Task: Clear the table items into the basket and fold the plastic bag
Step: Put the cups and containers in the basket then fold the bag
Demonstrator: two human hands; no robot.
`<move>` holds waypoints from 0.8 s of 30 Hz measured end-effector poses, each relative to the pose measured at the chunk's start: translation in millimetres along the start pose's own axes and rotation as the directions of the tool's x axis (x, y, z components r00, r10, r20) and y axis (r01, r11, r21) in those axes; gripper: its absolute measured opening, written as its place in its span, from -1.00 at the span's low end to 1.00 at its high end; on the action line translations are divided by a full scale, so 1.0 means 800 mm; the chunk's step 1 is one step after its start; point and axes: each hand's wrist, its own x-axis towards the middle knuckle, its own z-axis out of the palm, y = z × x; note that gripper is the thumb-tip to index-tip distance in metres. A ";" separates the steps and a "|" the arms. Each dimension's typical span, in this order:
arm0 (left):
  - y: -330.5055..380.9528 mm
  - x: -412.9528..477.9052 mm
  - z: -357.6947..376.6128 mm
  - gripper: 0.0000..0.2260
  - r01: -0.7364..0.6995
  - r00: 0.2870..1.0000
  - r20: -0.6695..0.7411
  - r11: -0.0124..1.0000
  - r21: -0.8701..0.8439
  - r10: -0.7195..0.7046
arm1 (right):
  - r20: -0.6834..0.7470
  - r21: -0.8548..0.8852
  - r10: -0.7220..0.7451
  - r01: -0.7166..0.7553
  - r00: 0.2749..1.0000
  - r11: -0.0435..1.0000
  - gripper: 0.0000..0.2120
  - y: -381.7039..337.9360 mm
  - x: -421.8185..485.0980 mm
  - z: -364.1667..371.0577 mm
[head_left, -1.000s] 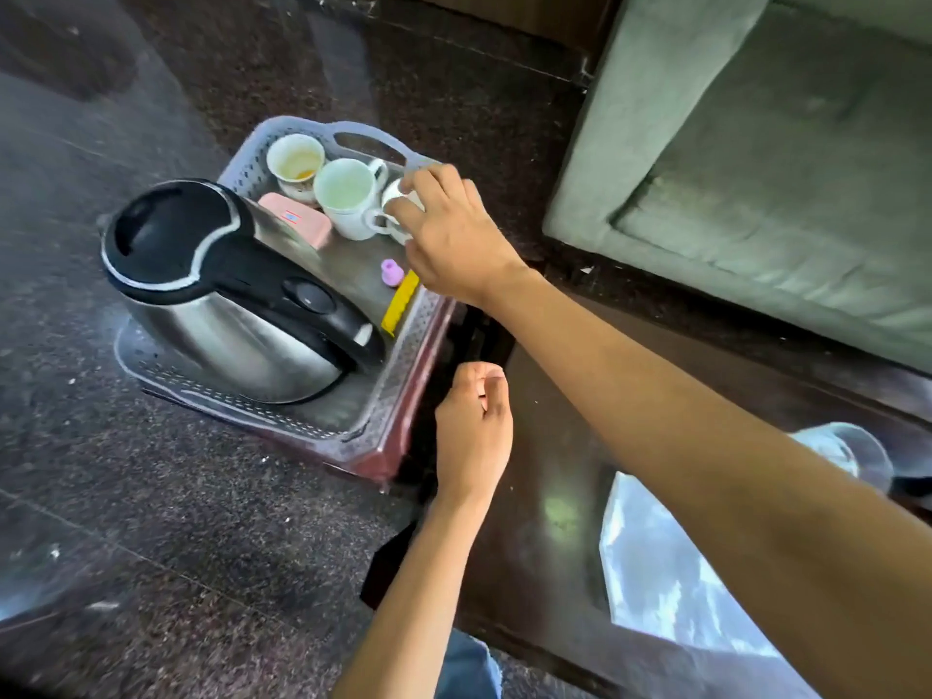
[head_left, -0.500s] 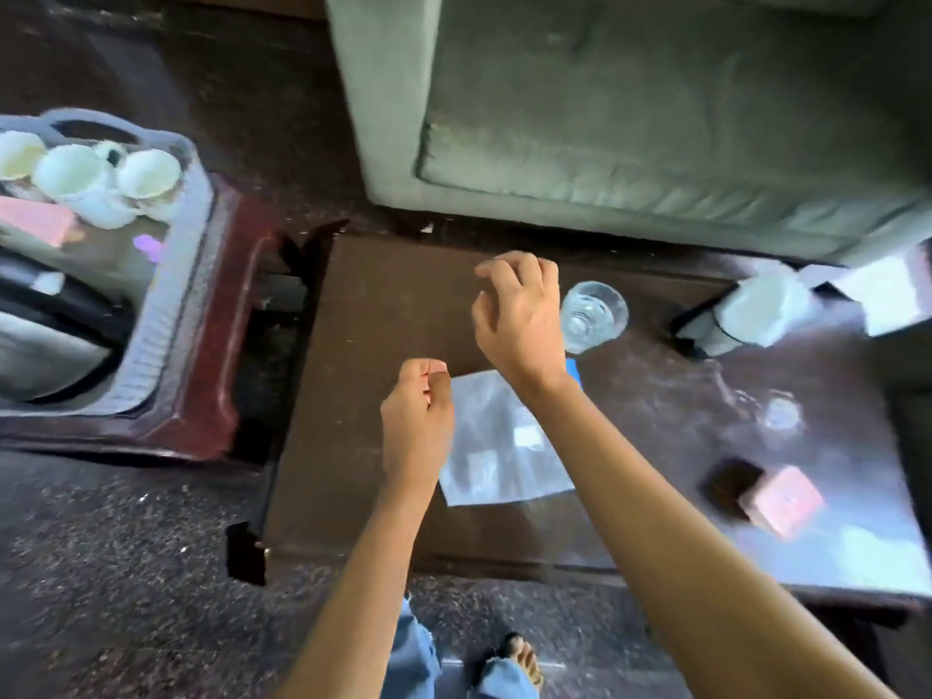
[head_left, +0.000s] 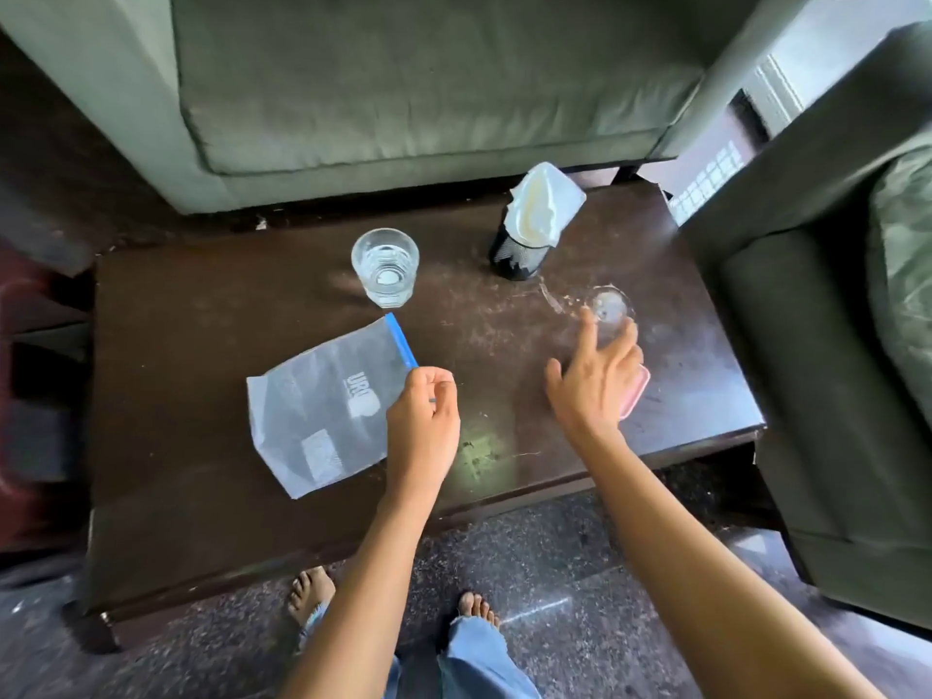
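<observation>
A green sofa [head_left: 403, 93] runs along the far edge of the worktop [head_left: 201, 522], and a dark armchair [head_left: 832, 370] crowds its right end, so open room lies mainly on the near side, where the person stands barefoot on the speckled floor [head_left: 555, 572]. The plastic bag [head_left: 312, 416] lies flat at left-centre, unfolded, its blue zip strip [head_left: 402, 341] turned toward the middle and one corner close to the near edge; bare wood stretches to its left. The left hand [head_left: 423, 421] hangs over the bag's right corner with its grip drawn in narrow, fingers curled and thumb against the forefinger, nothing visible in it. The right hand [head_left: 592, 385] has a wide grip, fingers spread and straight, holding nothing; it covers most of a pink box [head_left: 636, 396] that sits near the right near edge. A bare strip of worktop separates the two hands. A black mesh holder [head_left: 519, 254] stuffed with white tissue stands near the far edge. A glass of water [head_left: 385, 267] stands just beyond the zip strip. A small clear glass [head_left: 611, 307], blurred, sits at the right fingertips; contact cannot be told.
</observation>
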 end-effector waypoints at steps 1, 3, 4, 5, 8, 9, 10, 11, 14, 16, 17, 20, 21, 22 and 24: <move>0.001 -0.001 0.007 -0.90 -0.002 1.000 0.007 1.000 0.005 0.002 | 0.011 -0.015 0.057 -0.057 0.998 0.998 -0.28 0.017 0.002 0.004; 0.002 0.000 0.016 -0.90 -0.006 1.000 0.021 1.000 0.018 0.005 | 0.033 -0.015 0.157 -0.156 0.987 0.988 -0.23 0.044 0.004 0.012; 0.002 0.001 0.020 -0.90 -0.007 1.000 0.028 1.000 0.027 0.006 | 0.039 -0.021 0.204 -0.203 0.978 0.979 -0.22 0.053 0.005 0.017; 0.002 0.002 0.022 -0.90 -0.008 0.999 0.032 0.999 0.034 0.007 | 0.044 -0.027 0.245 -0.244 0.969 0.969 -0.22 0.060 0.005 0.022; -0.003 0.006 0.023 -0.91 -0.008 0.999 0.033 0.999 0.041 0.006 | 0.089 0.012 0.329 -0.331 0.940 0.944 -0.28 0.066 0.007 0.033; -0.005 0.007 0.023 -0.91 -0.006 0.999 0.034 0.999 0.045 0.004 | 0.133 0.054 0.334 -0.344 0.933 0.938 -0.32 0.065 0.008 0.036; -0.007 0.009 0.022 -0.92 -0.002 0.999 0.032 0.999 0.050 0.000 | 0.180 0.097 0.333 -0.354 0.926 0.930 -0.34 0.062 0.010 0.038; -0.009 0.011 0.020 -0.93 0.004 1.000 0.027 0.999 0.053 -0.005 | 0.216 0.129 0.333 -0.365 0.918 0.922 -0.35 0.058 0.012 0.039; -0.014 0.016 0.012 -0.89 0.029 1.000 0.006 0.999 0.043 -0.029 | 0.245 0.167 0.304 -0.349 0.921 0.922 -0.33 0.043 0.017 0.038; -0.015 0.021 0.004 -0.86 0.042 0.999 -0.006 0.999 0.026 -0.042 | 0.249 0.188 0.255 -0.305 0.934 0.934 -0.33 0.028 0.017 0.036; -0.014 0.023 0.000 -0.86 0.050 0.999 -0.012 0.999 0.017 -0.049 | 0.242 0.203 0.237 -0.288 0.941 0.936 -0.32 0.020 0.015 0.034; -0.017 0.034 -0.019 -0.85 0.058 0.998 -0.037 0.998 -0.010 -0.058 | 0.147 0.256 0.170 -0.203 0.974 0.945 -0.29 -0.016 0.006 0.020; -0.018 0.038 -0.027 -0.86 0.059 0.997 -0.044 0.998 -0.015 -0.060 | 0.091 0.271 0.124 -0.145 0.988 0.952 -0.29 -0.031 0.003 0.013; -0.019 0.042 -0.035 -0.86 0.060 0.997 -0.052 0.998 -0.022 -0.061 | 0.033 0.288 0.067 -0.073 0.997 0.955 -0.29 -0.045 0.002 0.005; -0.021 0.051 -0.056 -0.86 0.065 0.994 -0.083 0.997 -0.046 -0.069 | -0.071 0.331 -0.061 0.081 0.996 0.940 -0.33 -0.078 0.000 -0.010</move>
